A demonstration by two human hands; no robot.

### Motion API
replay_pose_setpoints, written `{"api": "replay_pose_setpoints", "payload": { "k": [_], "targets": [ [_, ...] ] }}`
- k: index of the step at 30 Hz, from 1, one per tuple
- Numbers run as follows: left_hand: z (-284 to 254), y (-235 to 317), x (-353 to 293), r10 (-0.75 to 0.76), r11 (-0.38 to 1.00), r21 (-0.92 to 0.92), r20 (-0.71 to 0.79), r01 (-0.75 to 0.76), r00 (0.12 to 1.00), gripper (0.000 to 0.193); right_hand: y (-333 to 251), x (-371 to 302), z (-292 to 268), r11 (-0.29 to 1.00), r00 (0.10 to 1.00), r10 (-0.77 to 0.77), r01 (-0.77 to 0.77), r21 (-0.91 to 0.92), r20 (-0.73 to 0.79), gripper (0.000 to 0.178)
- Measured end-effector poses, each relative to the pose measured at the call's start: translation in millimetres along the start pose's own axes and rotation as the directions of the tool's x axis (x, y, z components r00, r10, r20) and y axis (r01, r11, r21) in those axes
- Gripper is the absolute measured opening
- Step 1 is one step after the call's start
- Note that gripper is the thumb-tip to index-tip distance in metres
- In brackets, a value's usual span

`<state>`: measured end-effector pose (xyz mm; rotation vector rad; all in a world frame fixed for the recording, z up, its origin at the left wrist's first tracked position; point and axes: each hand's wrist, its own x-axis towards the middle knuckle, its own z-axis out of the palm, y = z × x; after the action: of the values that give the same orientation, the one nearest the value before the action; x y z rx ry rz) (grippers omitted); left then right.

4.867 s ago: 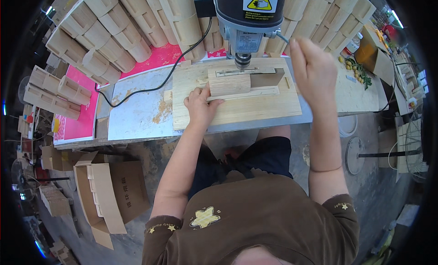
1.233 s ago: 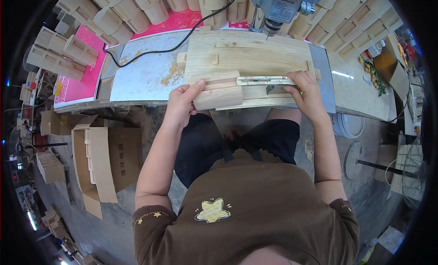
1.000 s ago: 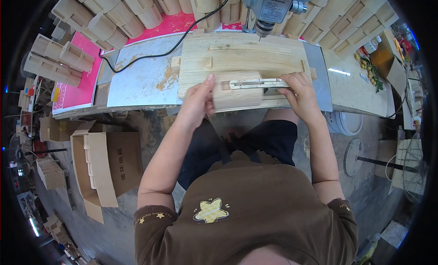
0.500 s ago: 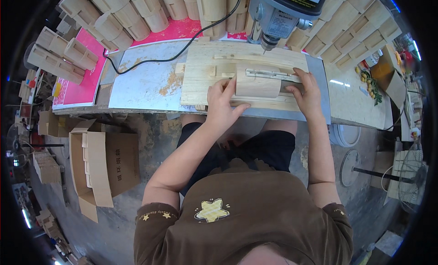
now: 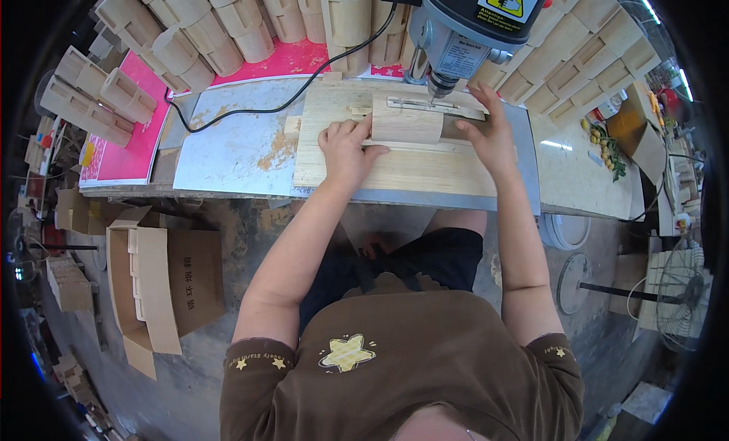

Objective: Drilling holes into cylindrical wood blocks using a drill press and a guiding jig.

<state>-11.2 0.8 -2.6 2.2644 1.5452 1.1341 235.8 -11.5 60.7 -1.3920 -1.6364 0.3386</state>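
A pale, rounded wooden block (image 5: pixel 407 125) lies on a flat wooden board (image 5: pixel 334 168), with a slotted strip (image 5: pixel 425 105) along its top. My left hand (image 5: pixel 349 149) grips the block's left end, its thumb stretched along the near side. At the other end, my right hand (image 5: pixel 490 133) holds on with its thumb low and its fingers reaching round the far side. The undersides of the fingers are partly hidden. Just above the slotted strip hangs the chuck of a drill press (image 5: pixel 442 84), its bit close to the strip.
Stacked wooden pieces (image 5: pixel 182 54) line the back of the bench, with more at the back right (image 5: pixel 585 54). A black cable (image 5: pixel 281 103) crosses the left side. An opened cardboard box (image 5: pixel 190 281) stands on the floor at left, a white bucket (image 5: pixel 566 230) at right.
Both hands have pushed the rounded block away from me across the board, bringing it under the drill chuck. My right fingers have shifted further to the far side.
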Motion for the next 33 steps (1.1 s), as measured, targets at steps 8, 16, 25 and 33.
{"api": "replay_pose_setpoints", "payload": {
  "k": [8, 16, 25, 33],
  "targets": [
    [-0.7, 2.9, 1.2, -0.01, 1.0, 0.017, 0.032, 0.01, 0.999, 0.057, -76.2, 122.5, -97.3, 0.953, 0.9, -0.126, 0.227, 0.202, -0.418, 0.035],
    [-4.2, 3.7, 1.4, -0.067, 0.998, 0.006, 0.085, 0.066, 0.994, 0.06, -126.8, 116.2, -86.4, 0.749, 0.965, -0.134, -0.05, -0.66, -0.225, 0.032],
    [-3.4, 3.4, 1.1, -0.063, 0.998, -0.011, 0.093, 0.064, 0.994, 0.061, -107.0, 1.5, -43.7, 0.941, 0.92, -0.179, 0.058, -0.333, -0.347, 0.017],
    [-1.6, 3.0, 1.6, -0.035, 0.999, -0.005, 0.066, 0.035, 0.997, 0.061, -34.5, -12.9, 4.6, 0.968, 0.891, -0.219, 0.146, -0.205, -0.399, 0.029]
  ]
}}
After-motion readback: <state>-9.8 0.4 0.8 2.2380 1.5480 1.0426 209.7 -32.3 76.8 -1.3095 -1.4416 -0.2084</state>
